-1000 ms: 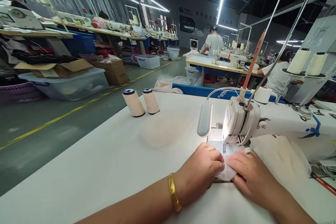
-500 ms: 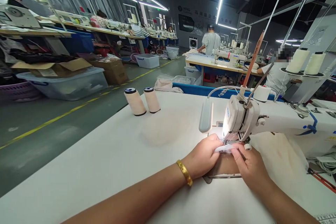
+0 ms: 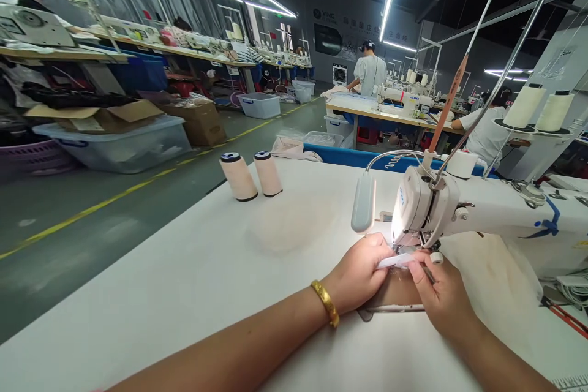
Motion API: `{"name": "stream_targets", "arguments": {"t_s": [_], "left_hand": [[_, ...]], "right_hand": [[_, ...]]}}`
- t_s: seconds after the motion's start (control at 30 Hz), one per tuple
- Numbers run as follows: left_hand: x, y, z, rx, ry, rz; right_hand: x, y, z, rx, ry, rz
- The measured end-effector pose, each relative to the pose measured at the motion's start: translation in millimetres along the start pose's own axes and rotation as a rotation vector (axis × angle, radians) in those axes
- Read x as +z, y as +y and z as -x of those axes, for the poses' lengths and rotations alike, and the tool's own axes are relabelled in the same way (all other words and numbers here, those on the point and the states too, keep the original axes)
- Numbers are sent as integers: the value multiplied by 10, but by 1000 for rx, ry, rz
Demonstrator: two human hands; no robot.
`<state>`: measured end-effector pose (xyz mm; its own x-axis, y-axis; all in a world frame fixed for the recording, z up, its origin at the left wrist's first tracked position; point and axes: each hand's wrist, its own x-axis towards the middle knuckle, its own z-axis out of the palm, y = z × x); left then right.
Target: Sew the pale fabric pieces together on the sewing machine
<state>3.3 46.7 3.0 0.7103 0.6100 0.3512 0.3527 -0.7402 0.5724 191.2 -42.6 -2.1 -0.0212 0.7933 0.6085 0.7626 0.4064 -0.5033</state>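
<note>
A narrow strip of white fabric stretches between my two hands, just in front of the needle area of a white sewing machine. My left hand, with a gold bangle at the wrist, pinches the strip's left end. On the other side my right hand grips it between thumb and fingers. Both hands rest low by the presser foot, which is partly hidden by the machine head and fingers. Below the strip lies a brownish plate set in the white table.
Two peach thread cones stand at the table's far left. A lamp on a bent neck hangs left of the machine head. Sheer pale material lies to the right, near red-handled snips. Beyond are co-workers at other tables.
The view has shifted slightly, so everything sits a little further right. Both hands keep their hold on the white strip, which looks a bit straighter now.
</note>
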Motion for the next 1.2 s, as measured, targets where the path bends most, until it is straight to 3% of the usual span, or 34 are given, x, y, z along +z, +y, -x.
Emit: {"name": "stream_targets", "arguments": {"t_s": [0.5,0.67,0.77,1.2], "left_hand": [[-16,103,66,48,100,46],[12,130,235,266,110,-32],[28,153,336,336,65,-86],[79,103,327,391,84,-248]], "right_hand": [[-76,-23,3,-97,-91,23],[-186,-17,55,-285,-374,122],[-252,-79,75,-304,-490,197],[-221,-55,69,-310,-409,266]]}}
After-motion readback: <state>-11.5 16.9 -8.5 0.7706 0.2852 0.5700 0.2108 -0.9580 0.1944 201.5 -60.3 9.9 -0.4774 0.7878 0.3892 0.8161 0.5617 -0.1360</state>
